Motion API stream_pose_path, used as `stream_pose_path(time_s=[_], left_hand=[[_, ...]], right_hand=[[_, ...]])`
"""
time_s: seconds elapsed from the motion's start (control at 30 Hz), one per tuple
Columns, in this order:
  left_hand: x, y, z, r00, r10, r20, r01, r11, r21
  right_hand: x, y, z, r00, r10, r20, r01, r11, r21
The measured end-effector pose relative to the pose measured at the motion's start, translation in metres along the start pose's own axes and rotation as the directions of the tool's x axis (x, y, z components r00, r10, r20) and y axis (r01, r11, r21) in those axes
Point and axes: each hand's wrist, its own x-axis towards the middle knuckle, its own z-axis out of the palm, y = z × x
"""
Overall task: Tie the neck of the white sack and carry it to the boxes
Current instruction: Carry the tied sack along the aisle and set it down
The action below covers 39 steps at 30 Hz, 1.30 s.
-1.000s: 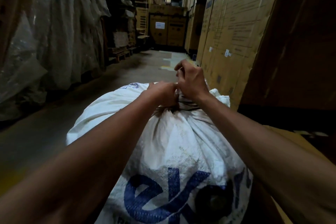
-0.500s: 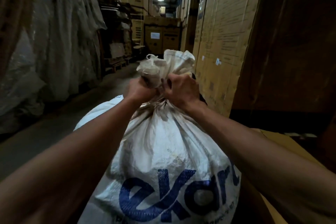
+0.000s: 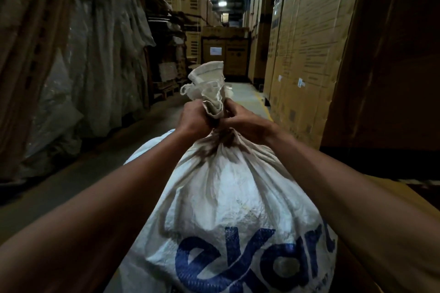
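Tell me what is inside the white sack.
Its contents are hidden: the white sack bulges full, but the left hand and right hand squeeze its neck shut.

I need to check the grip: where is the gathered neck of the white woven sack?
In the head view it is at centre, bunched between the left hand and right hand, above the white woven sack.

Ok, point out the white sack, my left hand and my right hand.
white sack (image 3: pixel 228 188): head view, on its bulging front.
left hand (image 3: pixel 194 119): head view, back of the hand.
right hand (image 3: pixel 242 120): head view, back of the hand.
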Motion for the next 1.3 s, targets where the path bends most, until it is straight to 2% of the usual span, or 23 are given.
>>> stream_pose_path(time_s=[0.1, 0.17, 0.2, 0.27, 0.33, 0.4, 0.47, 0.57, 0.6, 0.67, 0.73, 0.8, 0.93, 1.03, 1.1, 1.23, 1.3], left_hand=[[0.004, -0.003, -0.001, 0.994, 0.042, 0.104, -0.041, 0.999, -0.012], [0.005, -0.010, -0.001, 0.979, 0.076, 0.189, -0.047, 0.987, -0.154], [0.004, -0.014, -0.001, 0.970, 0.093, 0.225, -0.040, 0.972, -0.233], [0.004, -0.017, 0.000, 0.952, 0.135, 0.274, -0.024, 0.927, -0.375], [0.003, -0.014, -0.001, 0.946, 0.143, 0.292, 0.040, 0.842, -0.538], [0.005, -0.011, -0.001, 0.970, 0.066, 0.233, 0.111, 0.734, -0.670], [0.009, -0.017, 0.004, 0.990, -0.090, 0.112, 0.143, 0.680, -0.719], [0.021, -0.044, 0.017, 0.936, -0.352, -0.018, 0.233, 0.656, -0.718], [0.024, -0.052, 0.022, 0.908, -0.420, -0.001, 0.290, 0.630, -0.721], [0.025, -0.059, 0.027, 0.869, -0.471, 0.151, 0.410, 0.517, -0.751], [0.026, -0.062, 0.031, 0.868, -0.414, 0.276, 0.454, 0.431, -0.780], [0.029, -0.064, 0.037, 0.897, -0.311, 0.316, 0.418, 0.359, -0.834], [0.034, -0.058, 0.045, 0.939, -0.188, 0.288, 0.333, 0.291, -0.897], [0.033, -0.060, 0.047, 0.955, -0.183, 0.234, 0.271, 0.213, -0.939], [0.032, -0.060, 0.046, 0.943, -0.283, 0.177, 0.247, 0.236, -0.940], [0.035, -0.051, 0.040, 0.907, -0.419, 0.044, 0.225, 0.394, -0.891], [0.038, -0.047, 0.035, 0.882, -0.470, -0.012, 0.262, 0.512, -0.818]], right_hand=[[-0.003, 0.007, -0.009, 0.996, -0.070, 0.054, 0.062, 0.988, 0.144], [-0.002, 0.009, -0.011, 0.995, -0.099, 0.018, 0.096, 0.985, 0.144], [0.000, 0.011, -0.008, 0.993, -0.113, -0.025, 0.116, 0.987, 0.112], [0.008, 0.016, 0.000, 0.971, -0.125, -0.205, 0.139, 0.989, 0.058], [0.013, 0.017, 0.008, 0.914, -0.084, -0.398, 0.137, 0.985, 0.107], [0.014, 0.012, 0.010, 0.896, 0.010, -0.444, 0.109, 0.964, 0.242], [0.013, 0.010, 0.006, 0.915, 0.077, -0.397, 0.080, 0.927, 0.365], [0.012, 0.013, 0.000, 0.919, 0.132, -0.372, 0.079, 0.863, 0.499], [0.011, 0.014, -0.001, 0.918, 0.146, -0.369, 0.076, 0.849, 0.524], [0.010, 0.020, -0.004, 0.920, 0.167, -0.355, 0.061, 0.833, 0.550], [0.012, 0.024, -0.007, 0.922, 0.175, -0.346, 0.044, 0.839, 0.543], [0.014, 0.025, -0.008, 0.930, 0.174, -0.324, 0.033, 0.839, 0.544], [0.017, 0.029, -0.013, 0.932, 0.191, -0.307, 0.011, 0.835, 0.551], [0.017, 0.027, -0.015, 0.934, 0.197, -0.299, 0.005, 0.828, 0.561], [0.019, 0.024, -0.014, 0.929, 0.192, -0.317, 0.013, 0.838, 0.546], [0.029, 0.018, -0.012, 0.892, 0.214, -0.398, -0.011, 0.891, 0.454], [0.030, 0.017, -0.015, 0.860, 0.220, -0.460, -0.016, 0.914, 0.406]])
